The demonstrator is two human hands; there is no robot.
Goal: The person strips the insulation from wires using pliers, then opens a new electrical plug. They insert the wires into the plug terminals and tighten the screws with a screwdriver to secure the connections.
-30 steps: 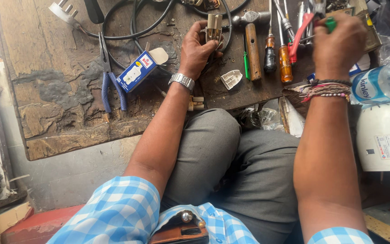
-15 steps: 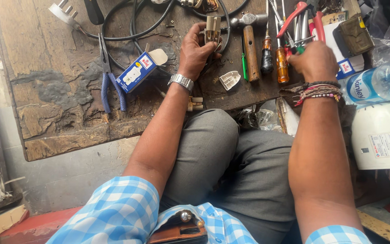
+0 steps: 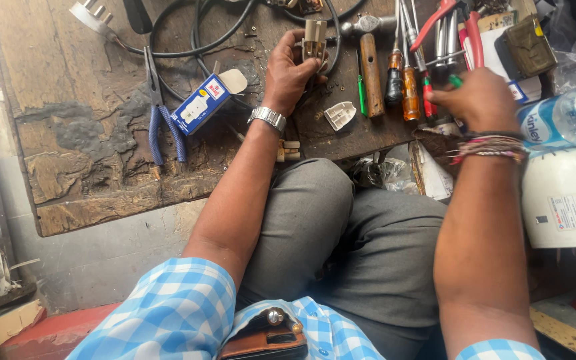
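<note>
Two hands on the bench, left (image 3: 287, 73) gripping plug (image 3: 315, 39) (upright), right (image 3: 478, 100) pinching green screwdriver (image 3: 456, 81) among tools.

Both my arms stretch forward over my knees (image 3: 341, 220). My left hand (image 3: 288, 70), beyond the left knee, has its fingers curled closed, and my right hand (image 3: 481, 100) hangs past the right knee, fingers bunched shut.

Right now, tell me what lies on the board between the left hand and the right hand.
In the head view, between the left hand and right hand lie a wooden-handled hammer, a thin green screwdriver and two amber-handled screwdrivers.
</note>
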